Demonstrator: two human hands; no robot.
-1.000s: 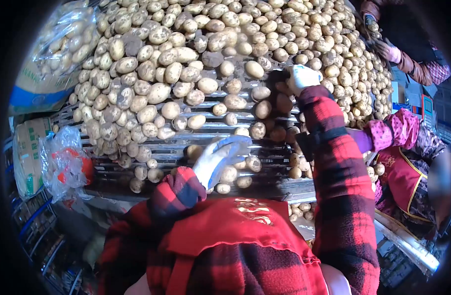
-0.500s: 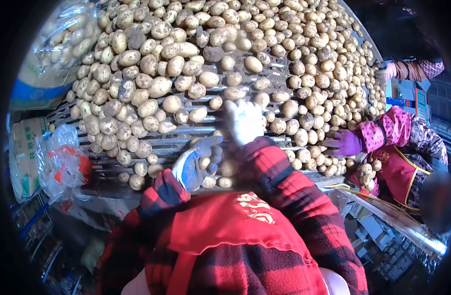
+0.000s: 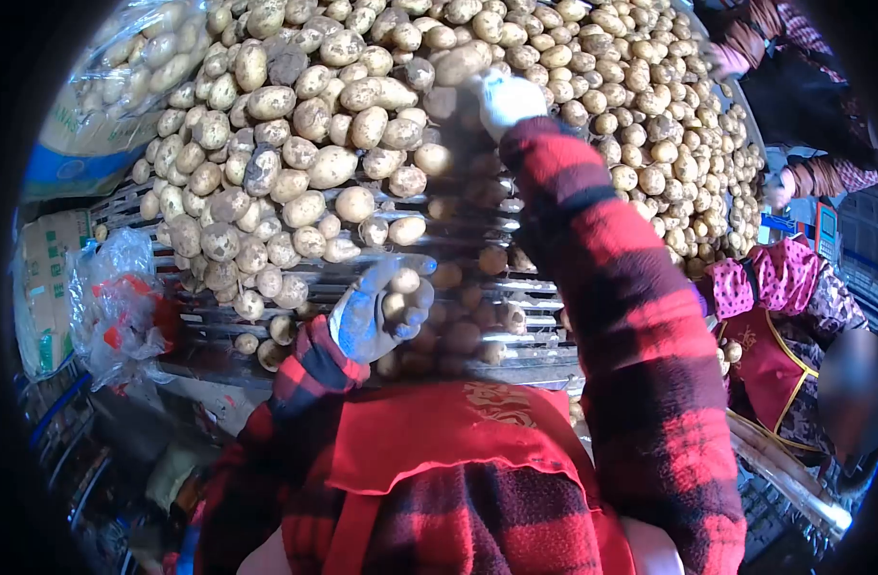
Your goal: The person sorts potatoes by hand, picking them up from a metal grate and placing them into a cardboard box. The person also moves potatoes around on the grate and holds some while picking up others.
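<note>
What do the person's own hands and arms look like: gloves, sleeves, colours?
The left sleeve and right sleeve are red-and-black checked. The left hand wears a white glove with a blue coated palm and fingers. The right hand wears a white glove, lightly soiled.

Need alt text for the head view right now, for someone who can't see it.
The gloved left hand cups small potatoes near the body while the right hand reaches far out onto the potato heap on a slatted table. A co-worker's pink sleeve shows at right, a bag of potatoes at top left.
</note>
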